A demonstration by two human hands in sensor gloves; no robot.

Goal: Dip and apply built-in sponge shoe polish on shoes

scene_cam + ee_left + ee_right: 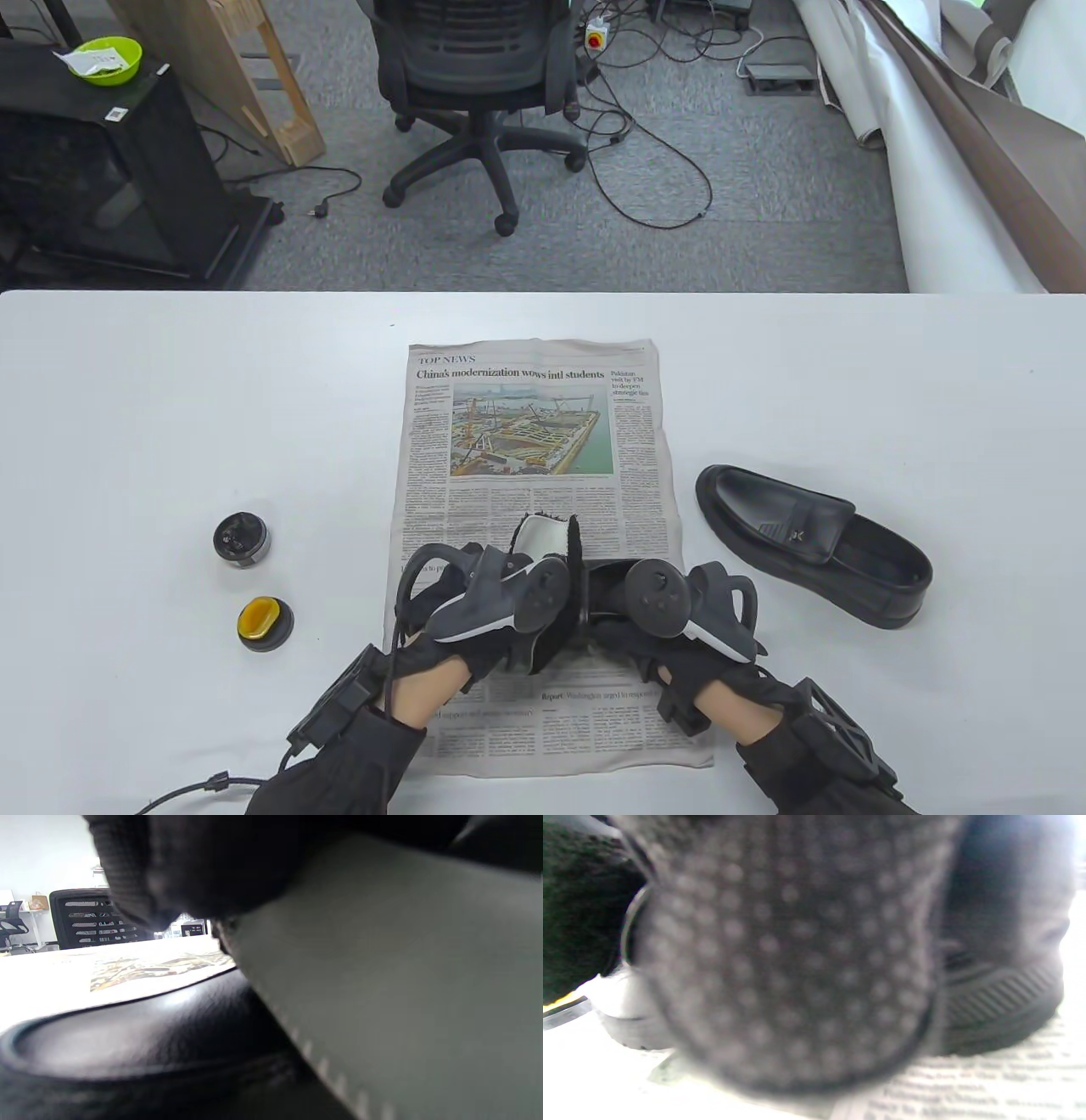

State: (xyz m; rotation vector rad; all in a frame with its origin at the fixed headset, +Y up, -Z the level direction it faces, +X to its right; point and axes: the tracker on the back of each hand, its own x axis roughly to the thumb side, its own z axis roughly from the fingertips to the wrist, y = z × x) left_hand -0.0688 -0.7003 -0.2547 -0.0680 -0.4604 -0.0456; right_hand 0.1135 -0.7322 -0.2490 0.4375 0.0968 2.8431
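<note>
A black loafer [607, 584] lies on the newspaper [526, 424], mostly hidden between my two hands. My left hand [496, 598] grips a white-backed black fleece pad [543, 539] and holds it against the shoe. In the left wrist view the pad's pale face [403, 984] leans on the shiny black leather [140, 1027]. My right hand [674, 611] grips the shoe from the right. In the right wrist view a dotted glove finger [789, 955] fills the frame, with the ribbed sole [1001, 1005] behind it. The open polish tin [242, 540] and its lid with a yellow sponge [265, 622] stand to the left.
A second black loafer [810, 543] lies on the white table [170, 407] right of the newspaper. An office chair [475, 76] and cables are on the floor beyond the table's far edge.
</note>
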